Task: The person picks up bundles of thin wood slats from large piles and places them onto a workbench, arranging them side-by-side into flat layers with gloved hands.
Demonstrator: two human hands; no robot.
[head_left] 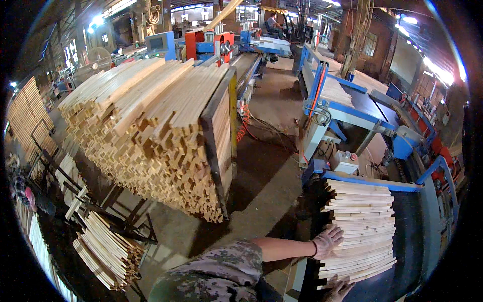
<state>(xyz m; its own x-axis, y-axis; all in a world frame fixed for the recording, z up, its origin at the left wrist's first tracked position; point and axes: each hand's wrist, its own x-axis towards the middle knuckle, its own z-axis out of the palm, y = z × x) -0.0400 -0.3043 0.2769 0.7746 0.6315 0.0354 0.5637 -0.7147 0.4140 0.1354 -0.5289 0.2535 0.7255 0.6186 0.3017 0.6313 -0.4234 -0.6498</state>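
My left hand [328, 241], in a pale knitted work glove, lies on a row of wooden strips [359, 216], its fingers stretched out flat over their near ends. Lower down at the picture's bottom edge, my right hand [338, 290] rests at the lowest strips with its fingers apart; part of it is cut off by the frame. The strips lie side by side on a dark machine bed [410, 226], their left ends uneven. A camouflage sleeve [216, 267] covers my upper left arm.
A large stack of wooden strips [151, 136] stands at left behind a dark upright frame [216, 146]. A smaller bundle [108, 251] sits on a rack below it. A blue-framed machine [352, 116] and a control box [346, 162] stand ahead. A person [273, 25] sits far back.
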